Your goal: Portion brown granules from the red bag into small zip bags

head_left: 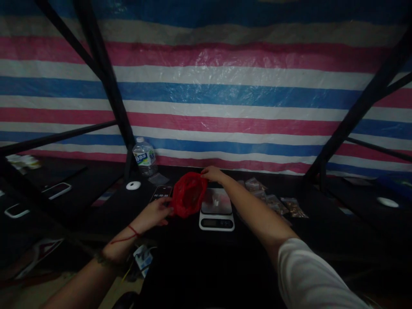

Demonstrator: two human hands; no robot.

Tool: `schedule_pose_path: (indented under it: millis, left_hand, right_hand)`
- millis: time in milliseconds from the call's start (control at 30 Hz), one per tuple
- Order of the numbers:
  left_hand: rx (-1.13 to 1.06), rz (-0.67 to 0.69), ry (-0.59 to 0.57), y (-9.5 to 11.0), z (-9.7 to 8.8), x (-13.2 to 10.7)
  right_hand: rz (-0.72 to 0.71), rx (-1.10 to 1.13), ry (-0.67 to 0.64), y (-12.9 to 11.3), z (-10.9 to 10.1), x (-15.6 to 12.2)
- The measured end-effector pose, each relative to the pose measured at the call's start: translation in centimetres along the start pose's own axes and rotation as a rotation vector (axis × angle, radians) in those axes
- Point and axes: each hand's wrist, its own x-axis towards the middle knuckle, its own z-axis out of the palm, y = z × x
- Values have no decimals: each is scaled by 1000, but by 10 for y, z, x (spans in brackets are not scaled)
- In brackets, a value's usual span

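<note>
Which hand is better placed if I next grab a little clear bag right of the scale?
Probably the right hand: it's nearer the clear bags, its forearm beside them, though it must release the red bag. The left hand has the red bag and scale in between.

Black table (325, 219) with scale (216, 213), bottle (144, 159), packets (293, 207).

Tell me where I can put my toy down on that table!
Just right of the small bags, in front of the black post, the dark tabletop looks bare. A narrower patch lies between the white oval thing and phone. The middle's crowded: the left hand and right hand hold the red bag beside the scale.
</note>
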Motion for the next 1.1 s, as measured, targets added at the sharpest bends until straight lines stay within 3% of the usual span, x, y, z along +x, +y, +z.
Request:
schedule_pose_path:
  millis: [100, 233, 367, 467, 533, 600, 667, 733, 900, 1000, 1100]
  left_hand:
    - [215, 82, 3, -10, -1, -12]
    - [408, 171, 173, -1, -17, -17]
    - [468, 262, 271, 18, -25, -20]
    - [355, 350, 273, 37, -14, -26]
    - [215, 450, 193, 53, 2, -30]
    - [109, 543, 22, 70, 22, -34]
    - [76, 579, -152, 84, 45, -35]
    - [66, 594, -247, 91, 67, -32]
    - [134, 625, -341, 82, 103, -21]
    - [193, 601, -369, 71, 109, -19]
    - [168, 589, -336, 66, 107, -21]
  right_hand:
    - [-47, -121, 73, -4, -3, -9]
    - [-71, -229, 203, 7, -32, -49]
    - [-19, -461, 342, 43, -54, -115]
    - [160, -585, 240, 75, -48, -160]
    - [244, -635, 180, 93, -37, -180]
    - [305, -667, 158, 105, -24, -190]
    - [351, -675, 161, 110, -15, -195]
    - [364, -650, 183, 113, -11, -196]
    - [256, -396, 345, 121, -19, -199]
    - [103, -160, 433, 115, -25, -202]
    - [-72, 129, 428, 87, -26, -205]
